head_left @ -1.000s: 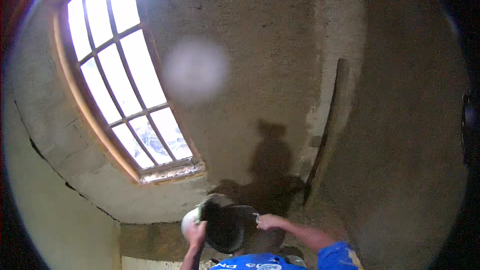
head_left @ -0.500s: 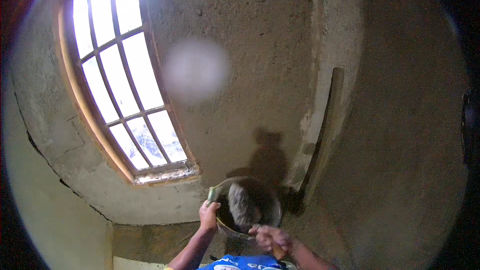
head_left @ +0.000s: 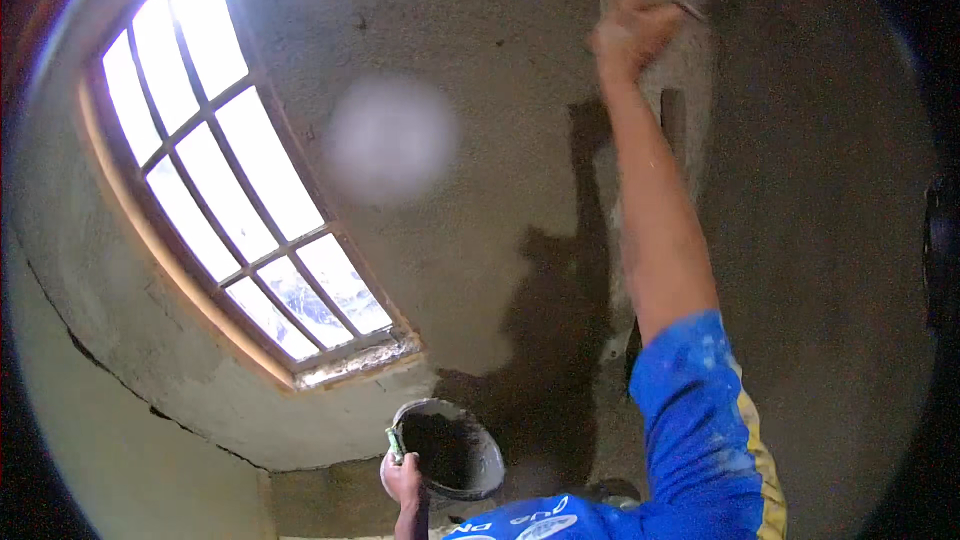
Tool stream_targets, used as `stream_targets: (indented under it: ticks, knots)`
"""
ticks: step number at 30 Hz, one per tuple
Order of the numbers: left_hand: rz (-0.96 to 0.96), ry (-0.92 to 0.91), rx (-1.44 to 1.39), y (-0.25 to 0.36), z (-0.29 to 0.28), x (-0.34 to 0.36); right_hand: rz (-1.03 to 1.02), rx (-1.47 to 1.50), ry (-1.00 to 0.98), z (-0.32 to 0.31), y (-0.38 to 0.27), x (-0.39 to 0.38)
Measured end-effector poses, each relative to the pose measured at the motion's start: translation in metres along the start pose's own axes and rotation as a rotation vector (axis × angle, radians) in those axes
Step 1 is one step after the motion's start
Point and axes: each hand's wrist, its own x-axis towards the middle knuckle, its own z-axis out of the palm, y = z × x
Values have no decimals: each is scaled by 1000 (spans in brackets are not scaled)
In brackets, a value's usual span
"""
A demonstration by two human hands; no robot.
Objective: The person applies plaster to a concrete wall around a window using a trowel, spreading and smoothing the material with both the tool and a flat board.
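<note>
My left hand (head_left: 403, 480) is closed round the green-wrapped handle of a round bucket (head_left: 488, 462), low in front of my body. The bucket tilts so that its dark inside shows; how much mortar lies in there is hard to make out. High up, my outstretched right hand (head_left: 634, 38) is closed at a pale vertical strip of the plastered wall (head_left: 450, 140). A thin dark edge of a trowel (head_left: 690, 10) sticks out past its fingers; the hand hides the rest. Motion blurs this hand slightly.
A barred window (head_left: 215, 175) with a wooden frame is at the left, its sill streaked with whitish mortar. Behind my right forearm, a straight wooden batten (head_left: 672, 115) runs along the pale strip. A long crack (head_left: 160, 412) crosses the lower left wall.
My right hand has swung up from the bucket to the wall's pale strip, taking along the trowel, earlier loaded with grey mortar. The bucket now sits lower and further left in view.
</note>
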Motion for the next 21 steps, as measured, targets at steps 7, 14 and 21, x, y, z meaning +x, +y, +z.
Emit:
stream_targets:
  ticks: [7, 14, 21]
  knots:
    - [9, 125, 76, 12, -38, 4, 61, -231, -2093, -162, 12, -188]
    - [303, -327, 34, 52, 50, -31, 233, -282, -2589, -513, 75, -406]
    - [747, -598, 364, 111, 106, -61, 1849, -590, -1585, -632, 28, -462]
